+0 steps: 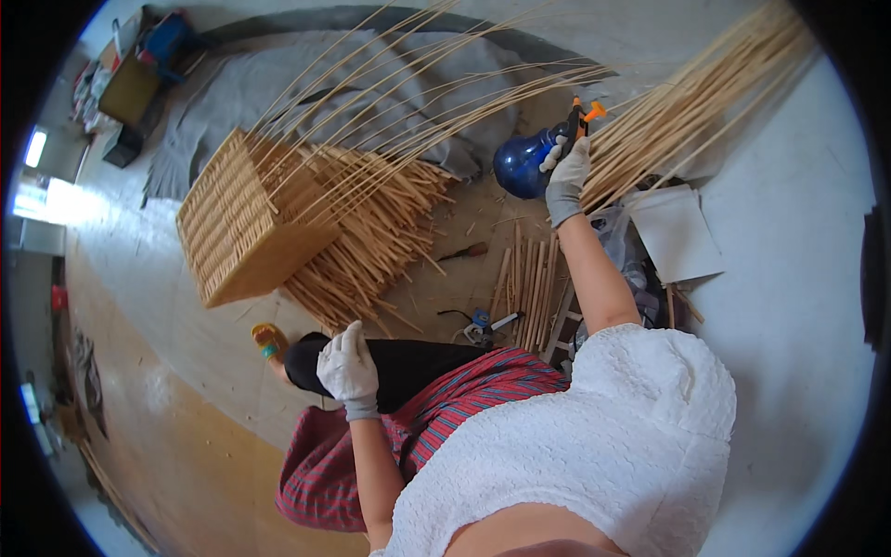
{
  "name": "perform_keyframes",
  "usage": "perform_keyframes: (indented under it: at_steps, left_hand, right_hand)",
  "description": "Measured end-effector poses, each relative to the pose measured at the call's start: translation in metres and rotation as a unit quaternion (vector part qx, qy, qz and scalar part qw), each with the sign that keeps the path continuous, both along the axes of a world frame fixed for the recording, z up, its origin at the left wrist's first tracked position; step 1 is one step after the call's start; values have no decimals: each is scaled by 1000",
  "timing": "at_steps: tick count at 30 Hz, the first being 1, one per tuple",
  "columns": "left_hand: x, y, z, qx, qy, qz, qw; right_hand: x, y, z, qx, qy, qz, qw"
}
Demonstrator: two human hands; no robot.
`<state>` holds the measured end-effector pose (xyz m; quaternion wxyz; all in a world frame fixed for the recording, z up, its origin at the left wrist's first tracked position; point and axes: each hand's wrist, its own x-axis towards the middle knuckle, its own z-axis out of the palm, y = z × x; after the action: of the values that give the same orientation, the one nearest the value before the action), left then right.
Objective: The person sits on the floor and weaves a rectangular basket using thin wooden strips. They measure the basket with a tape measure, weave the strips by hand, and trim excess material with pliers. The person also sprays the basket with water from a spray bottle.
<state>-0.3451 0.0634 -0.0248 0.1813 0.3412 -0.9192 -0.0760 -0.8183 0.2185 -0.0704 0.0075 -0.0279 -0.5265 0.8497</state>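
My right hand (568, 179), in a white glove with a grey cuff, is wrapped around the neck of a blue spray bottle (522, 169) with an orange nozzle. The bottle is tilted, its round body toward the left. A half-woven wicker basket (218, 227) lies on its side at the left, long loose canes (408, 97) fanning out from it to the upper right. My left hand (350, 369), gloved too, is by my knee, apart from the basket. Its fingers are curled together and nothing shows in them.
Cut sticks (357, 265) are heaped beside the basket, with more sticks (527, 288) in front of me. A bundle of long canes (691, 97) leans at the upper right. Grey cloth (306, 88) covers the floor behind. A dark tool (464, 252) and a blue-and-white tool (480, 325) lie nearby.
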Motion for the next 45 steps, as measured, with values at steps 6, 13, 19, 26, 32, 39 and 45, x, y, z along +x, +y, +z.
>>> perform_keyframes:
  at_steps: [6, 13, 19, 26, 32, 39, 45]
  left_hand:
    - [-8, -5, -3, 17, 9, -11, 1000]
    - [10, -1, 3, 8, 18, -4, 1000]
    - [21, 0, 6, 1, 53, 6, 999]
    - [19, -5, 3, 11, 50, 22, 998]
    - [0, -80, 19, 54, 92, 32, 994]
    - [-82, -244, -12, -85, -252, 62, 962]
    - [-128, -275, 1, 13, -360, 31, 932]
  right_hand:
    - [26, 20, 34, 7, 62, -27, 998]
    - [157, 14, 27, 105, -15, 228, 968]
    - [234, -52, 7, 70, -49, 461, 883]
    - [280, -115, -3, 91, -102, 563, 815]
    - [265, -91, -52, 89, -174, 539, 819]
    - [223, -56, -58, 54, -203, 230, 950]
    - [200, -46, -27, 145, -115, 349, 919]
